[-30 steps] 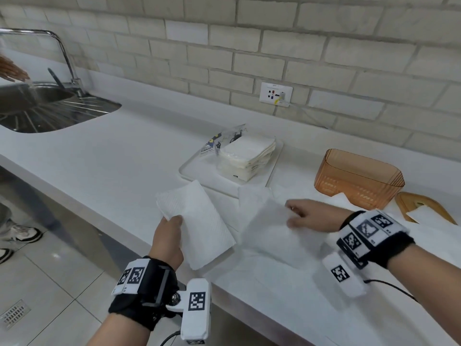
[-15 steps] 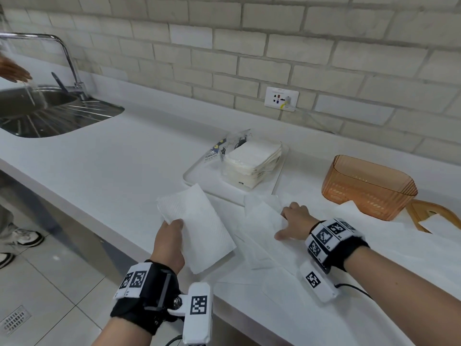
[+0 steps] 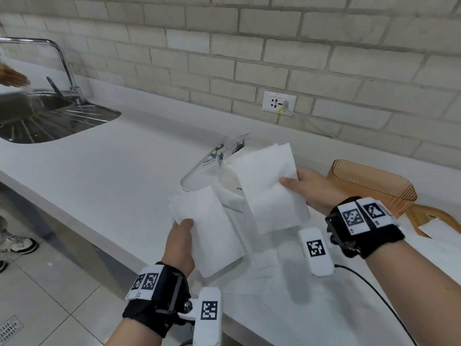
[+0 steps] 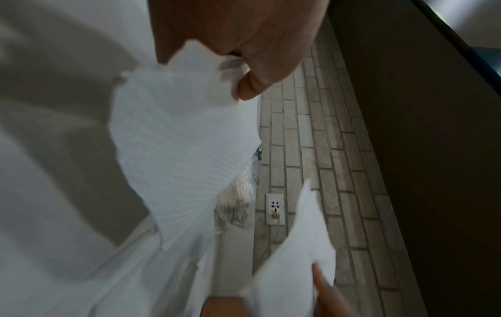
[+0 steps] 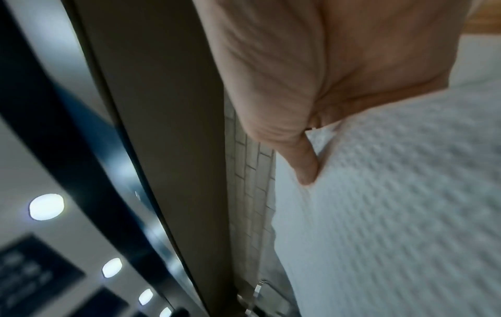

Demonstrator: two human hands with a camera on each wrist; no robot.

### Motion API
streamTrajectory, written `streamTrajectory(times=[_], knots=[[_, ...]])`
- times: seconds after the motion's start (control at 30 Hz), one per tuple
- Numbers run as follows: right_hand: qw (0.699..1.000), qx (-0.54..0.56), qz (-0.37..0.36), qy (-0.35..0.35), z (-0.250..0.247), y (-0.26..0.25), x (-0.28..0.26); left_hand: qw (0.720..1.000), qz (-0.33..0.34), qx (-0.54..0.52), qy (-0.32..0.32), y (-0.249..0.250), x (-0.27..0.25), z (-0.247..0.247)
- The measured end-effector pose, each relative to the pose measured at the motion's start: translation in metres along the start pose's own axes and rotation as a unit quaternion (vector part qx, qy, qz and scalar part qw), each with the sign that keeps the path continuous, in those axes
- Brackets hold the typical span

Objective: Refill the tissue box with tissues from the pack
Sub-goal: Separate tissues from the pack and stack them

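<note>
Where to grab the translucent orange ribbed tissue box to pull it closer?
Probably the near long wall of the translucent orange ribbed tissue box, fingers coming from above over the rim. It stands upright with its top open and nothing visible inside, so the rim is free. Both hands hold tissues: left hand, right hand.

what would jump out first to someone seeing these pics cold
Two white folded tissues held up over the counter: the left hand grips one tissue stack near the counter's front edge, and the right hand holds another folded tissue higher, to the right. Behind them sits the opened tissue pack on a tray, with the orange tissue box empty at the right.
</note>
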State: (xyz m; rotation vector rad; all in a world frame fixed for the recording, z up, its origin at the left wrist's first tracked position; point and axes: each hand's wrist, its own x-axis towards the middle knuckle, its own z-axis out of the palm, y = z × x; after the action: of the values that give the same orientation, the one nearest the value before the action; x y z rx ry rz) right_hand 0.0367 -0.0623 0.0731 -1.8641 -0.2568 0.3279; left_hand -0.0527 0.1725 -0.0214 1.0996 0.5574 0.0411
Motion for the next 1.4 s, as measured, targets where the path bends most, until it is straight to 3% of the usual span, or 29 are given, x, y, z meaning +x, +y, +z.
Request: streamTrajectory(times=[0.1,0.27,0.37,0.53,0.6,0.7,0.8,1.0,1.13,1.23,1.3,1.4], knots=[[0.995,0.092,-0.008,-0.021,0.018,-0.002,0.002,1.0,-0.011,-0.022,-0.016,0.002,-0.006,0.018],[1.0,-0.014,0.005,0.02,0.054,0.019,0.005,0.996,-0.022,-0.046,-0.068,0.005,-0.018,0.037],[0.998,-0.061,0.016,0.004,0.069,0.026,0.005,0.993,-0.013,-0.058,-0.098,0.003,-0.02,0.043],[0.981,-0.181,0.028,-0.066,0.084,0.028,0.001,0.997,0.034,0.032,-0.053,-0.005,-0.016,0.042],[0.975,-0.215,0.032,-0.049,0.072,0.025,0.004,0.998,0.034,0.033,-0.037,-0.004,-0.01,0.029],[0.939,-0.337,0.06,0.018,0.041,0.03,0.014,0.999,0.048,0.006,0.018,0.003,0.002,0.003],[0.887,-0.449,0.11,-0.008,0.032,0.044,0.029,0.997,0.069,-0.012,0.045,0.008,0.011,-0.015],[0.847,-0.499,0.175,0.055,0.028,0.062,0.055,0.996,0.055,-0.018,0.066,-0.002,0.01,-0.029],[0.848,-0.487,0.202,0.054,0.031,0.081,0.061,0.996,0.052,-0.027,0.075,-0.006,0.007,-0.037],[0.866,-0.452,0.211,0.038,0.029,0.085,0.07,0.995,0.053,-0.028,0.081,-0.006,0.006,-0.043],[0.888,-0.412,0.198,0.05,0.025,0.076,0.07,0.995,0.053,-0.026,0.08,-0.005,0.006,-0.044],[0.952,-0.268,0.13,0.073,0.013,0.058,0.065,0.996,0.056,-0.017,0.067,-0.003,0.006,-0.042]])
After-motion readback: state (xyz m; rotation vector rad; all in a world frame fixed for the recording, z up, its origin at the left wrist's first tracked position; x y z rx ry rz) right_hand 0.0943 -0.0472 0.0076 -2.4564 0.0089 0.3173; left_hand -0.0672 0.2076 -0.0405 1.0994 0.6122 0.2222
